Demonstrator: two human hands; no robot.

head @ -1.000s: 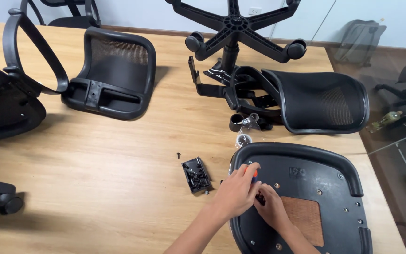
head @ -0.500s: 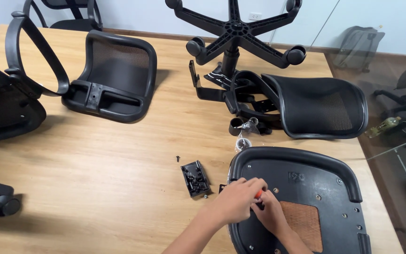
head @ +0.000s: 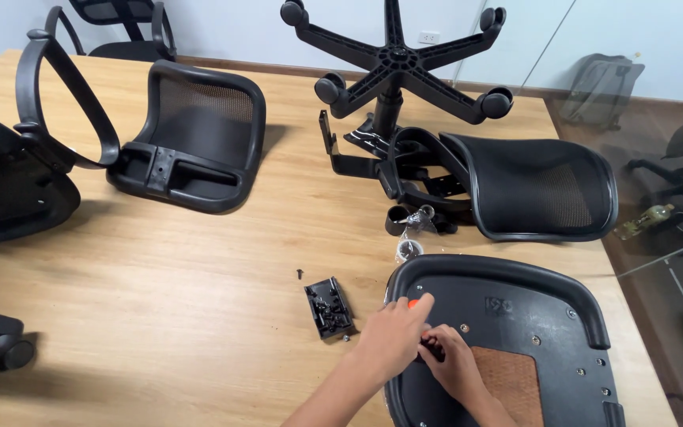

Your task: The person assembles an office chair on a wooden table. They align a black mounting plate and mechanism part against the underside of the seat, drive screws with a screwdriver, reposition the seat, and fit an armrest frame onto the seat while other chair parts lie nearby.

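An upturned black chair seat pan [head: 531, 316] with a brown patch lies at the near right of the wooden table. Both my hands work on its left part, touching each other. My left hand [head: 391, 336] is closed around a tool with an orange end [head: 413, 303] that sticks out above the fingers. My right hand [head: 450, 365] pinches a small black part [head: 430, 348] against the seat. Just left of my hands sits a small black tray of screws [head: 329, 307], with one loose screw [head: 299, 273] beyond it.
An upturned chair base with castors [head: 393, 63] and a mesh backrest [head: 543, 186] lie behind the seat. Another backrest [head: 191, 146], an armrest loop [head: 65, 103] and a seat [head: 1, 182] are at the left. A backpack [head: 602, 87] stands on the floor at the right.
My hands stay together on the seat pan's left part and have shifted only slightly. The view has drifted a little.
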